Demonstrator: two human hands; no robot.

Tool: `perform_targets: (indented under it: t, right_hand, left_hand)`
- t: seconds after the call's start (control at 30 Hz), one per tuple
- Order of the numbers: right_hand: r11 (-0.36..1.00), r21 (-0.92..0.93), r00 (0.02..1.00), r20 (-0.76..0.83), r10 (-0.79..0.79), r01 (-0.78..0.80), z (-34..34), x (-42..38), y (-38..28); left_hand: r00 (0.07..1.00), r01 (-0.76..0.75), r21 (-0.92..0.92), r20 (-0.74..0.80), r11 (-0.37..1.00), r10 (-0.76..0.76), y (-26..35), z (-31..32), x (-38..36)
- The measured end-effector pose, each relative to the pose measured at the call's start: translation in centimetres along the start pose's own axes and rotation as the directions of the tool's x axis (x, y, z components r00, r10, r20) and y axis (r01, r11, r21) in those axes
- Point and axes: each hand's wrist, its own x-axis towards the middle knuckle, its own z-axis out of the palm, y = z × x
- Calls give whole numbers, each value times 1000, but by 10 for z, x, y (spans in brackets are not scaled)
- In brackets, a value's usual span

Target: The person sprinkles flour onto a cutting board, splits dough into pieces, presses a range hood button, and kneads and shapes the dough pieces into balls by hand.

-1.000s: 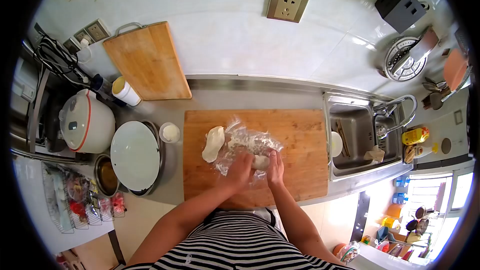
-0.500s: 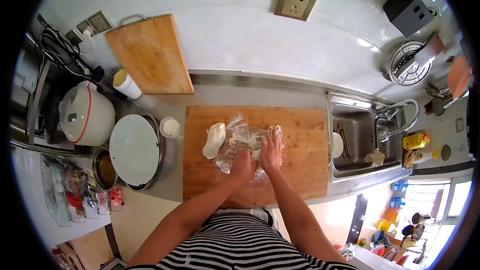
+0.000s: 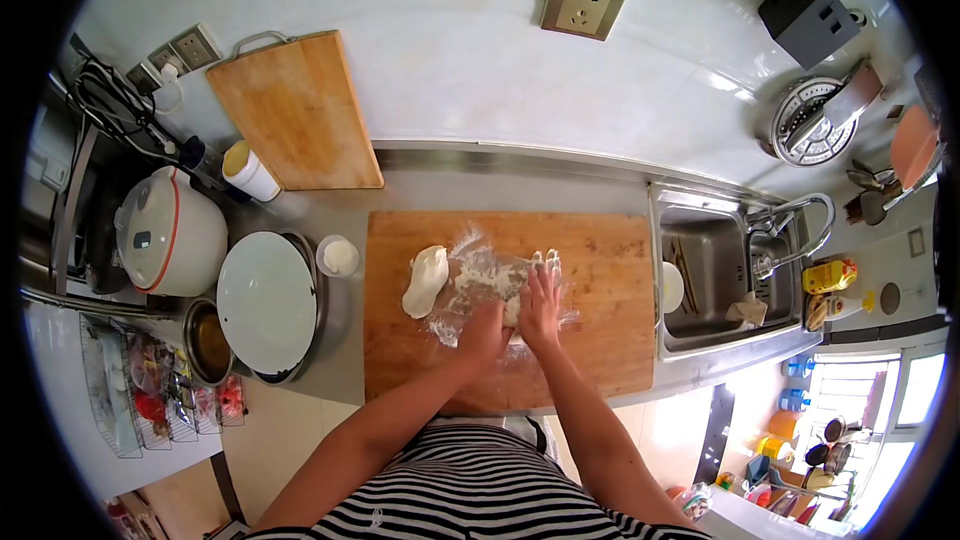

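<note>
On the wooden board (image 3: 610,310) a small lump of dough (image 3: 512,312) lies between my two hands, mostly covered by them. My left hand (image 3: 484,328) is closed around the dough's left side, its fingers largely hidden. Against the right side of that lump rests my right hand (image 3: 541,302), its fingers stretched out and pointing away from me, with white flour on the tips. A larger, elongated piece of dough (image 3: 425,282) lies apart, to the left. Loose flour (image 3: 475,275) is scattered over the board between the two pieces.
Left of the board stand a small cup of white powder (image 3: 338,257), a large white enamel plate (image 3: 267,300) and a rice cooker (image 3: 172,232). Another cutting board (image 3: 295,112) leans on the wall. A sink (image 3: 705,333) with a faucet (image 3: 826,225) adjoins the right side.
My right hand has shifted very slightly over the dough, and my left hand stays closed at it. The whole view has moved a little; the larger dough piece lies where it was.
</note>
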Motion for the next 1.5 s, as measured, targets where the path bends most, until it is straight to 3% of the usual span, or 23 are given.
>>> perform_targets:
  t: [0.03,0.1,0.17,0.23,0.27,0.33,0.47,0.53,0.63,0.67,0.7,0.77,0.8,0.87,0.97,1.07,1.1,1.17,1.2,1.27,1.3,1.37,1.5]
  right_hand:
    - [1000,-2,1000,2,-2,2,-1,-9,-4]
    - [933,352,997,28,71,-76,0,-33,-8]
    - [933,345,995,23,102,-103,2,-45,-2]
    - [967,-249,997,-33,-66,56,-3,-48,1]
    - [932,-359,997,-34,-72,55,-4,-38,3]
    - [942,-331,992,-97,-81,45,1,-15,1]
    - [989,-146,994,-109,-13,-3,10,1,-5]
    - [979,180,996,8,94,-94,5,-9,-19]
    - [978,206,1000,-5,8,-7,9,-40,-7]
    - [998,-60,1000,3,10,-10,7,-50,-5]
    - [998,-60,1000,6,5,-4,6,-46,-6]
    - [934,-354,996,-45,-73,52,4,-31,-5]
    - [947,-317,995,-69,-76,50,9,-18,0]
    - [963,-260,992,-85,-95,70,14,0,-1]
    - [983,-174,995,-65,-72,60,15,5,-10]
    - [965,235,993,51,107,-116,11,-19,-17]
    - [965,233,993,54,109,-118,9,-29,-14]
    - [988,-152,998,56,1,7,1,-43,-8]
    - [944,-321,997,31,-72,78,-1,-40,-4]
    - [927,-370,997,-19,-80,67,4,-20,0]
    - [907,-417,994,-67,-88,52,6,-9,-1]
    - [913,-405,992,-96,-85,39,12,8,-3]
    - [997,-64,999,-14,34,-35,9,2,-21]
  left_hand:
    - [983,-177,69,49,982,174,-2,-1,0]
    - [956,-281,17,88,960,279,-3,1,-4]
    - [916,-381,-40,121,924,383,-4,3,-11]
    - [941,-336,-113,-12,935,337,-2,2,-15]
    - [941,-338,-114,-10,934,339,0,3,-15]
    - [971,-54,-19,-236,998,48,7,1,-17]
    - [985,146,-126,-72,981,-156,-9,5,-1]
    - [983,-177,83,-32,981,180,-2,-5,0]
    - [946,-319,-30,58,947,320,-12,6,-12]
    - [923,-381,-16,41,924,382,-17,7,-18]
    - [925,-379,-14,36,925,379,-12,4,-20]
    - [953,-225,6,-208,974,221,5,-5,-25]
    - [954,-222,5,-207,975,219,4,-2,-25]
    - [952,213,-231,-170,950,-254,-3,5,-17]
    - [991,102,-120,-69,988,-110,-12,0,-4]
    - [995,39,-169,100,985,-22,-4,-4,-8]
    - [995,43,-170,101,984,-26,-7,-3,-11]
    - [959,-244,-37,141,969,247,-14,1,-19]
    - [958,-245,-36,142,969,248,-12,2,-21]
    - [942,-185,-63,-296,981,158,-5,5,-24]
    - [943,-185,-62,-291,981,160,-5,4,-23]
    - [983,119,-227,-110,967,-147,-4,-1,-14]
    - [990,130,-93,74,987,-123,-18,5,-1]
